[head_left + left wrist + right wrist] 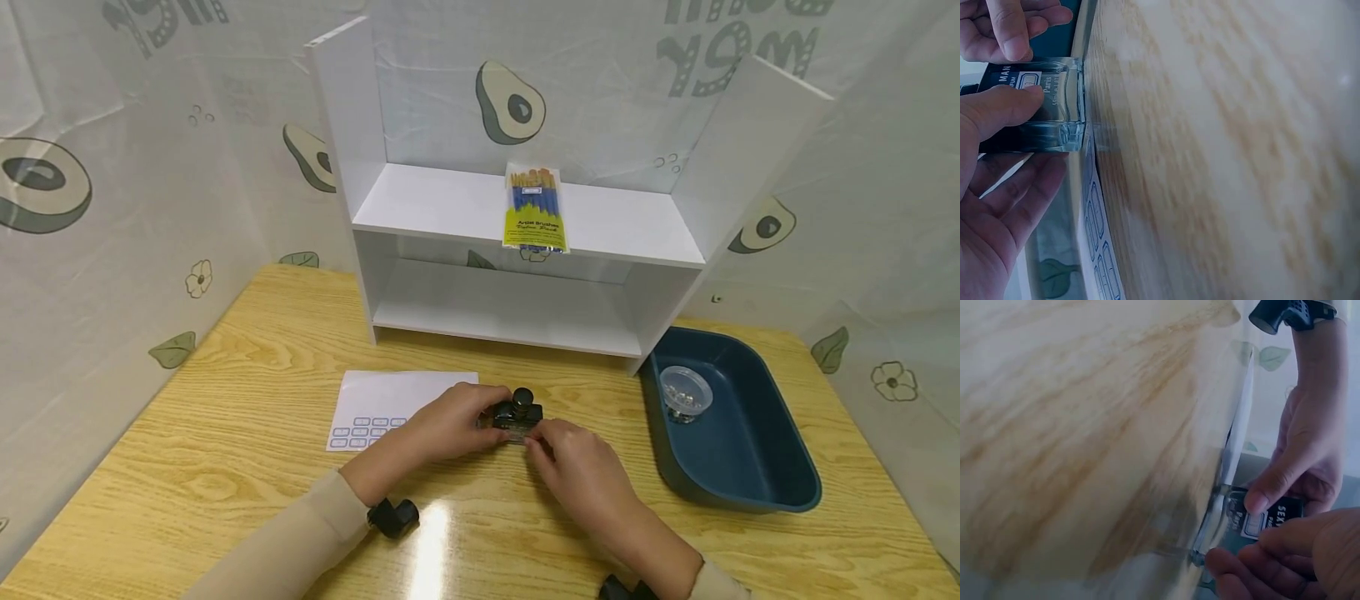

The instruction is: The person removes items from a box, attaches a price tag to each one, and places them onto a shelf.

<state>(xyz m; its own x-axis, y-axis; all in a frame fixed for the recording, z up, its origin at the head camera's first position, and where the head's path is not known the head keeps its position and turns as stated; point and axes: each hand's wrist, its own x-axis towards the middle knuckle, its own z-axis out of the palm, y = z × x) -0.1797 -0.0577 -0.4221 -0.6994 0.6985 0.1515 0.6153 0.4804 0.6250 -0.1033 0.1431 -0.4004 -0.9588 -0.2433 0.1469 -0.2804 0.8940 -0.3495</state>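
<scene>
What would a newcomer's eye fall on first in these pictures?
Probably the white shelf at the back of the table, with a pack of brushes on its upper board. Next, perhaps, the dark glass bottle in front of the shelf, gripped by the left hand, with the right hand at its side. Then the deep blue bin on the right, holding a clear tub.

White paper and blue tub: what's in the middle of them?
In the head view, a dark bottle is between the paper and tub, gripped by the left hand, with the right hand touching it.
</scene>
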